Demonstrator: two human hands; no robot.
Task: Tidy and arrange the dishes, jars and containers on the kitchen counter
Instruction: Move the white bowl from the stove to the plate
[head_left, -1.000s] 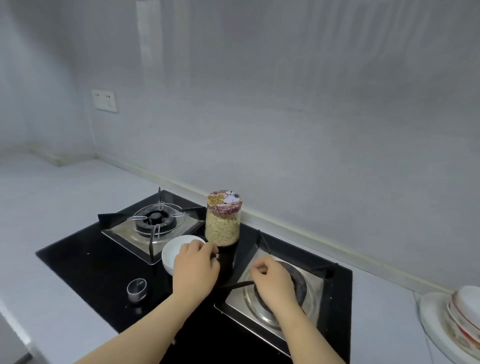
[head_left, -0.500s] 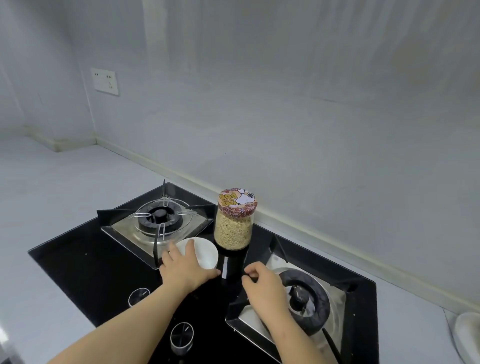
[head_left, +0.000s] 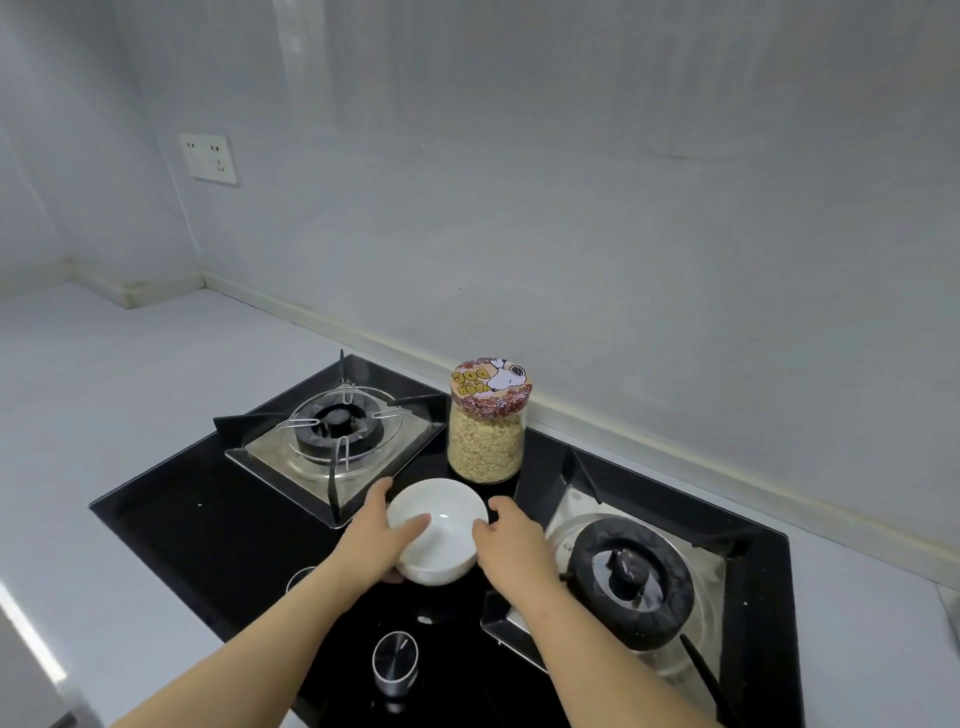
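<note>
Our left hand clamps a small white ceramic bowl by its rim, thumb inside, over the black hob, in front of the grain jar. Our right hand touches the opposite rim; we cannot tell its grip. The bowl is likely light, slick and breakable: support rim and underside.
</note>
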